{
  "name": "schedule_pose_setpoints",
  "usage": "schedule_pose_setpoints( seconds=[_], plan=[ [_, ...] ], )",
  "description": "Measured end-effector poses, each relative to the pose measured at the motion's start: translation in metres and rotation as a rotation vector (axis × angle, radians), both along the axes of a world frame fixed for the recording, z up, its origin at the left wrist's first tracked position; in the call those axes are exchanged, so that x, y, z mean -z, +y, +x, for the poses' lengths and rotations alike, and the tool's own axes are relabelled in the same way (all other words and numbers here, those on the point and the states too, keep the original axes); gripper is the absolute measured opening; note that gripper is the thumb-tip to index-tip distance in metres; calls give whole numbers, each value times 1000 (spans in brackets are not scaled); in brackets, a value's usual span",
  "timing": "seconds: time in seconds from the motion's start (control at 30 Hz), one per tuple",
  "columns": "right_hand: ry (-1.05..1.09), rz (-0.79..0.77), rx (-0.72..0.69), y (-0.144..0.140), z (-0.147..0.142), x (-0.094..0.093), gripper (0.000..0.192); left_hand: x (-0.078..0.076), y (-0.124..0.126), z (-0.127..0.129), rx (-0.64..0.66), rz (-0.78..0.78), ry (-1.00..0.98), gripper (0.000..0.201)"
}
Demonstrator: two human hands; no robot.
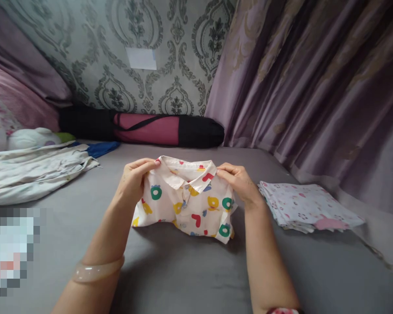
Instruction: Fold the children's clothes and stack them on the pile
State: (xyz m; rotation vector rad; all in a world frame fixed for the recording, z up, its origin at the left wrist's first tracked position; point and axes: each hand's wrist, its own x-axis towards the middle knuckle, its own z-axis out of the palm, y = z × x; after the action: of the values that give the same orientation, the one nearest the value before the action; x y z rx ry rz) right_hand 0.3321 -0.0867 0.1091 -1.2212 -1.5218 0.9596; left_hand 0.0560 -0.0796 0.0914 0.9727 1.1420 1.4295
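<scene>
A small white shirt [186,205] with a collar and coloured letter prints lies folded on the grey bed sheet [170,270]. My left hand [135,178] pinches its left shoulder near the collar. My right hand [239,181] grips the right shoulder. Both hands hold the top edge, and the shirt's lower part rests on the sheet. A pale bangle [96,270] sits on my left wrist.
A folded stack of white patterned cloth [306,207] lies to the right. Loose pale garments [32,168] are heaped at the left. A black and pink rolled bag [150,126] lies along the patterned wall. Purple curtains [314,87] hang at the right.
</scene>
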Motion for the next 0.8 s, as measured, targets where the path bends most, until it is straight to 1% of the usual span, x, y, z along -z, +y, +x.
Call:
schedule_pose_setpoints(
  seconds=[0.07, 0.17, 0.23, 0.33, 0.4, 0.5, 0.57, 0.67, 0.73, 0.8],
  plan=[
    [63, -59, 14, -1, -4, -1, 17, -2, 0, 0, 1, -45, -16, 24],
    [226, -193, 17, -1, -7, -1, 17, -3, 0, 2, 25, -105, 2, 31],
    [320, -227, -3, -1, -8, 0, 16, -3, 0, 3, 49, -135, 5, 36],
    [380, -262, -58, 0, -7, 2, 30, 0, 2, 2, 77, -175, -2, 41],
    [331, -277, -103, -1, -6, 3, 38, 3, 3, 0, 100, -190, -9, 41],
    [194, -254, -125, -3, -6, 2, 42, 6, 5, -5, 146, -195, -16, 41],
    [153, -240, -90, -2, -7, 2, 42, 5, 5, -8, 195, -191, -16, 44],
    [158, -211, -13, 0, -8, 3, 40, 1, 2, -13, 278, -165, -17, 50],
    [149, -191, 19, 1, -8, 4, 41, -2, -1, -17, 329, -136, 11, 47],
    [120, -175, 35, 2, -8, 5, 42, -4, -4, -22, 373, -106, 65, 39]
  ],
)
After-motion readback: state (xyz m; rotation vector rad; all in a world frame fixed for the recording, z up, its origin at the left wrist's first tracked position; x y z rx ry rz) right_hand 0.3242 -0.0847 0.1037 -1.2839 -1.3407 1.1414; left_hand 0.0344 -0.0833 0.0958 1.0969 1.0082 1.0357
